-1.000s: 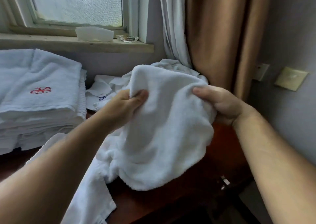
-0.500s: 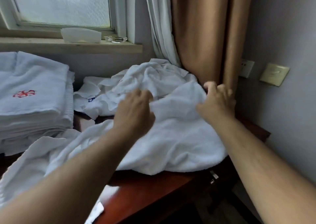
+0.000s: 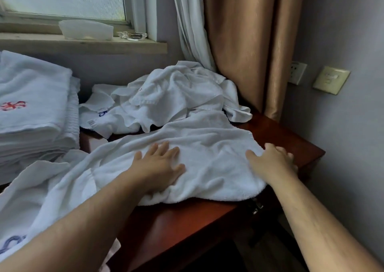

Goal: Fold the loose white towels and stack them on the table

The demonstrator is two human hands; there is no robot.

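Rumpled white towel (image 3: 207,147) (unfolded) on table (image 3: 187,221); left hand (image 3: 160,167) and right hand (image 3: 272,159) press it flat-fingered, grasping nothing.

Nubby matt terry towel (image 3: 207,147) on glossy reddish table (image 3: 187,219), apparently varnished wood.

No word, number or brand name was legible on any surface. The top of the folded towel stack (image 3: 31,80) carried a red embroidered emblem (image 3: 13,106), a towel in the loose towel heap (image 3: 176,97) carried a blue embroidered mark (image 3: 103,112) beside a small sewn-in tag (image 3: 90,122), and the lower-left towel (image 3: 31,199) carried a second blue embroidered mark (image 3: 11,243) at the edge of the view. Each of these was too small or too blurred to be read as letters or figures.
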